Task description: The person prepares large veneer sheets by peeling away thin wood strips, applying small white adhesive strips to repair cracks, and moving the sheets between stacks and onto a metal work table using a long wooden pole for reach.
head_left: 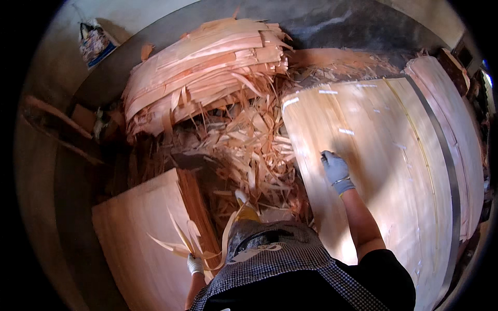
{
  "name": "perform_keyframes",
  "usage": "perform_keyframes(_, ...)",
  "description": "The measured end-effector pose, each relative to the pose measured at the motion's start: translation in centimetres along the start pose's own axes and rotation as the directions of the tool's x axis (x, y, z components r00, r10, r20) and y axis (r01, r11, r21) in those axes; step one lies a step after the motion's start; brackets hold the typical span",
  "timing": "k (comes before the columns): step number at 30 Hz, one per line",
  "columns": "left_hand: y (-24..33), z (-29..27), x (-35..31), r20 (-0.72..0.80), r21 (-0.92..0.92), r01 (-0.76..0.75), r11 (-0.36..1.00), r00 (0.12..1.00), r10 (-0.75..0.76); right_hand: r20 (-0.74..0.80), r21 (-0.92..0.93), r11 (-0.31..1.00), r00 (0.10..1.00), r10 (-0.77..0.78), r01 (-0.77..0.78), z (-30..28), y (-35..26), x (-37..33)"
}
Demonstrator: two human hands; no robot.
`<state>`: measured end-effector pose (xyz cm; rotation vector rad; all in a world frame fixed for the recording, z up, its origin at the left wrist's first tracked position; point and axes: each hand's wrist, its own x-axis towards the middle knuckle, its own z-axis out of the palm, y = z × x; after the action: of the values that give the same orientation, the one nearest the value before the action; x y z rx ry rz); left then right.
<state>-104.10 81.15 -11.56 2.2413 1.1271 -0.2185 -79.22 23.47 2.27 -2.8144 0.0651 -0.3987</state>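
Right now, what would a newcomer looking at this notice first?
Probably the big ragged stack of thin wood sheets at the upper left, with a heap of torn strips spread out below and right of it. Next, perhaps, the gloved right hand over a broad pale panel at right, and the left hand holding curled strips at lower left.

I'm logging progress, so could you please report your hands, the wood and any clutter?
Left hand gripping strips. Right hand over taped sheet, contact unclear. Scraps heaped ahead, left of sheet.
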Motion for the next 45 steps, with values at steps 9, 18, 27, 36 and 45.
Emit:
perform_keyframes(9,24.7,3.6,28.1,0.432,0.515,-0.447,0.731,0.872,0.228,0.009,-0.146,0.758,0.765,0.643,-0.635,6.4,5.7,8.4)
perform_keyframes(18,68.9,17.3,32.7,0.698,0.234,-0.886,0.400,0.439,0.565,-0.107,-0.223,0.253,0.281,0.954,-0.941,8.8,3.4,9.9)
perform_keyframes(27,85.8,38.2,25.0,0.954,-0.222,-0.962,-0.157,-0.247,0.171,-0.318,0.137,0.357,0.300,0.899,-0.924,9.3,2.5,12.1)
perform_keyframes(36,105.8,47.0,1.9,0.954,-0.251,-0.929,0.273,-0.189,0.232,-0.082,0.744,-0.311,-0.543,0.836,-0.591,7.8,7.1,21.8)
perform_keyframes(45,116.3,64.7,-11.1,0.739,-0.613,-0.769,-0.184,-0.640,0.212,-0.242,0.729,0.342,0.243,0.939,-0.594,2.8,18.7,58.3)
